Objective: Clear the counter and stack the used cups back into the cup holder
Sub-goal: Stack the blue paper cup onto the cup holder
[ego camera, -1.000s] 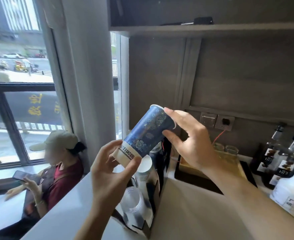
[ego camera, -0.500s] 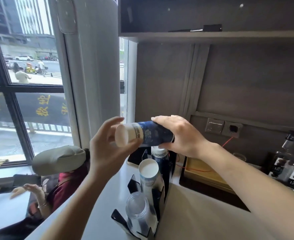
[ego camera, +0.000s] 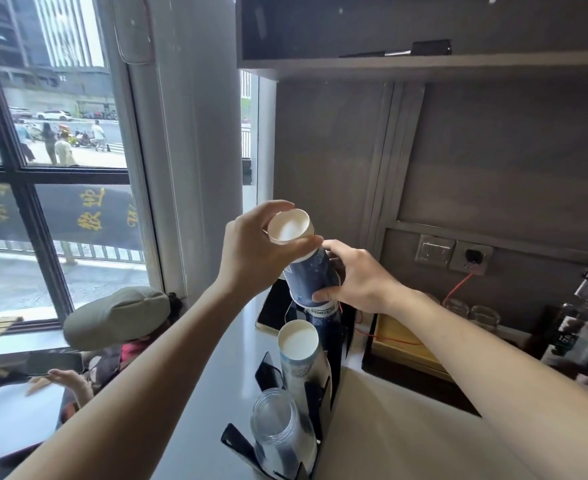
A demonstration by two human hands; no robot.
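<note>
Both hands hold a dark blue patterned paper cup (ego camera: 311, 271), turned upside down with its white base up. My left hand (ego camera: 254, 252) pinches the base end; my right hand (ego camera: 358, 282) grips the rim end. The cup's mouth sits over the top of a blue cup stack (ego camera: 323, 315) in the back slot of the black cup holder (ego camera: 268, 370). In the middle slot stands a stack of pale paper cups (ego camera: 299, 355). The front slot holds clear plastic cups (ego camera: 278, 424).
A tray (ego camera: 407, 348) with glasses and a red wire sits right of the holder. Dark bottles (ego camera: 583, 337) stand at the far right. A phone (ego camera: 273, 308) lies behind the holder. A seated person in a cap (ego camera: 119, 317) is below the counter's left edge.
The blue cup has been turned from lying sideways to upside down and lowered onto the top of the back stack. Both hands followed it down and back.
</note>
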